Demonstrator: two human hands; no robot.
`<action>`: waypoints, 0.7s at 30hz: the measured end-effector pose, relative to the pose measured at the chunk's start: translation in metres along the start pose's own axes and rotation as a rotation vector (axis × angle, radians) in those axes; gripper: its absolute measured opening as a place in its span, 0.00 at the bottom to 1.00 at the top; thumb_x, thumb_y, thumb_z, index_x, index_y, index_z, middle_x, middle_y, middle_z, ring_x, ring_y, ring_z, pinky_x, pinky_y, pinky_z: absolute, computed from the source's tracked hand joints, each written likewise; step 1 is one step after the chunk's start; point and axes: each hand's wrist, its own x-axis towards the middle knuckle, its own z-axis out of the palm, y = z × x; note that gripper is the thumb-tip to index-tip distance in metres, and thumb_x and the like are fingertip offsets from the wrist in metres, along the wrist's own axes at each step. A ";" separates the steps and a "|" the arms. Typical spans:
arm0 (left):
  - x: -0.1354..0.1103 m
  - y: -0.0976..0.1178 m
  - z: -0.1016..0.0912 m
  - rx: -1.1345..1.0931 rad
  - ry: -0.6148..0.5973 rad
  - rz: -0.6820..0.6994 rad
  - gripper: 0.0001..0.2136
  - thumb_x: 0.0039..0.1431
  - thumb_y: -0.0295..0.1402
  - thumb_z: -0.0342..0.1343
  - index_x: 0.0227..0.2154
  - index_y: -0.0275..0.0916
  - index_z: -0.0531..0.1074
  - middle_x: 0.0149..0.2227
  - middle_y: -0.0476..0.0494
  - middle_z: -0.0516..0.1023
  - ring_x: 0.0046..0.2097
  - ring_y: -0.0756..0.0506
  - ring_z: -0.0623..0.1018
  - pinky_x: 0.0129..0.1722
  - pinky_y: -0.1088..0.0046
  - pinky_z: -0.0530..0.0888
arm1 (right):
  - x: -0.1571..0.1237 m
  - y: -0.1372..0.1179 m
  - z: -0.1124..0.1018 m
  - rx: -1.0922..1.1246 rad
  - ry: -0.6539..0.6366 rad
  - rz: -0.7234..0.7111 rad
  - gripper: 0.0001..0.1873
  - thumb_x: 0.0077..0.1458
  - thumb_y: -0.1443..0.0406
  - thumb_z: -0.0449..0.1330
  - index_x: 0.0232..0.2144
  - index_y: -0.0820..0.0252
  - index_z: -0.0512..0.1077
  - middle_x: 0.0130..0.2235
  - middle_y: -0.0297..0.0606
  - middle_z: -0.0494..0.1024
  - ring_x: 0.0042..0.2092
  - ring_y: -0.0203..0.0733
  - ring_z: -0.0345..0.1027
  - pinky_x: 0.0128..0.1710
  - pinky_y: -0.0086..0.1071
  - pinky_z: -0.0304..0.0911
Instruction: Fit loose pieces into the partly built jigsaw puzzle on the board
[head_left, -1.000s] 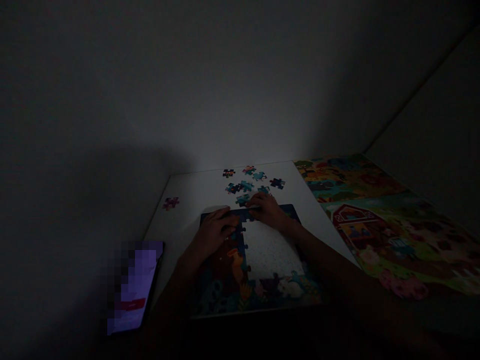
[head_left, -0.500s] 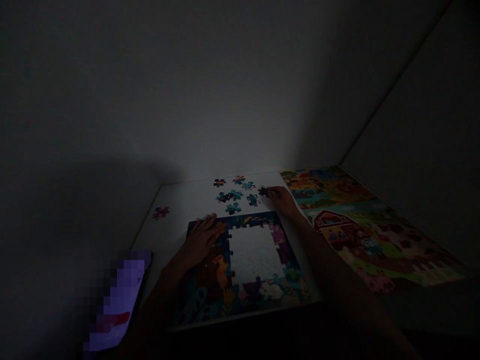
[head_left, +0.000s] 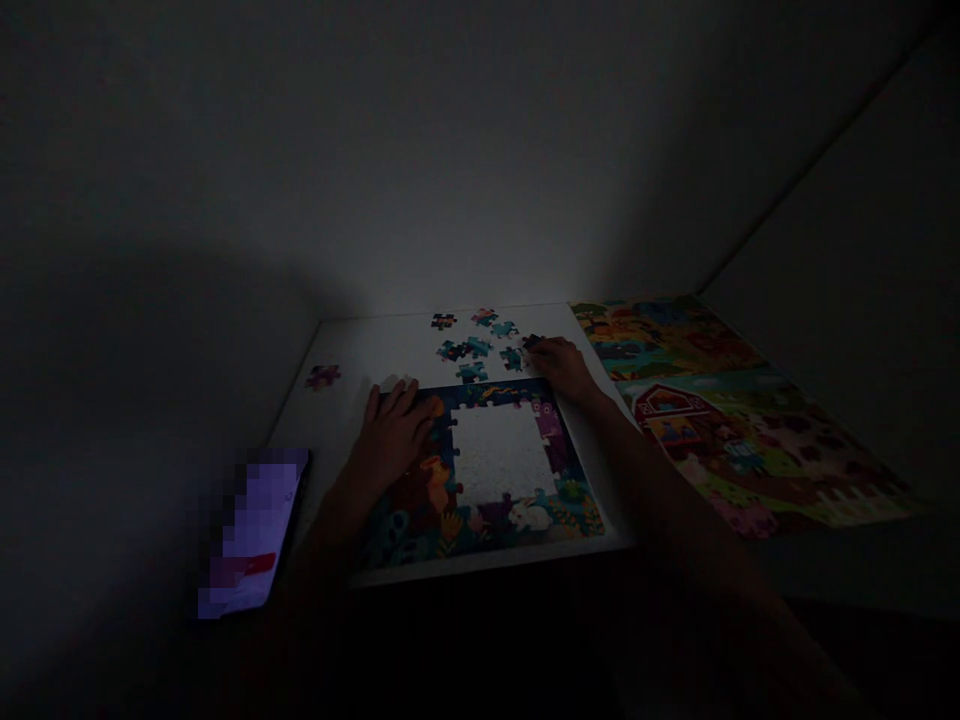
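My left hand (head_left: 391, 440) lies flat, fingers spread, on the upper left part of the jigsaw puzzle (head_left: 495, 392), pressing on its frame. The puzzle's border is filled with colourful animals and plants around a pale rectangular middle. Beyond its top right corner, my right hand (head_left: 564, 370) has its fingers bent together at a dark puzzle piece (head_left: 532, 341), which they partly cover. Close to these fingertips lies a teal puzzle piece (head_left: 511, 359). Several other loose pieces, among them a teal one (head_left: 472, 372), lie above the puzzle's top edge.
One purplish puzzle piece (head_left: 323, 377) lies apart at the far left. A lit phone (head_left: 259, 530), partly pixelated, rests at the lower left. Two illustrated sheets, a farm scene (head_left: 739, 450) and an animal landscape (head_left: 667, 335), lie at the right. Walls rise behind; the light is dim.
The view has tilted down, so everything sits higher in the picture. My right hand has drawn slightly nearer the puzzle's top edge. My left hand stays on the puzzle, its fingers more spread.
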 end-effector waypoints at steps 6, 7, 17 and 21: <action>-0.067 0.045 0.001 -0.111 0.081 0.083 0.17 0.69 0.35 0.45 0.55 0.41 0.71 0.60 0.38 0.71 0.62 0.39 0.69 0.62 0.52 0.66 | -0.001 -0.001 -0.002 0.013 -0.007 -0.005 0.14 0.58 0.62 0.57 0.43 0.57 0.78 0.48 0.44 0.77 0.49 0.49 0.70 0.52 0.42 0.63; -0.078 0.051 0.004 -0.137 0.115 0.086 0.17 0.68 0.36 0.45 0.55 0.41 0.71 0.60 0.38 0.71 0.62 0.40 0.69 0.62 0.53 0.67 | -0.001 -0.001 -0.002 0.013 -0.009 0.000 0.13 0.57 0.62 0.57 0.42 0.57 0.78 0.47 0.44 0.77 0.49 0.50 0.69 0.52 0.43 0.62; -0.096 0.064 0.015 -0.214 0.361 0.073 0.17 0.66 0.32 0.49 0.55 0.40 0.69 0.56 0.39 0.74 0.58 0.40 0.73 0.56 0.56 0.73 | 0.000 0.003 0.002 0.042 -0.005 0.031 0.14 0.56 0.65 0.57 0.42 0.57 0.78 0.47 0.45 0.77 0.50 0.51 0.68 0.54 0.44 0.61; -0.097 0.064 0.018 -0.182 0.381 0.088 0.16 0.66 0.32 0.48 0.55 0.39 0.68 0.57 0.39 0.73 0.59 0.41 0.72 0.55 0.58 0.73 | -0.001 0.002 0.000 0.127 0.035 0.070 0.15 0.53 0.68 0.56 0.41 0.58 0.78 0.45 0.45 0.78 0.48 0.50 0.70 0.53 0.44 0.63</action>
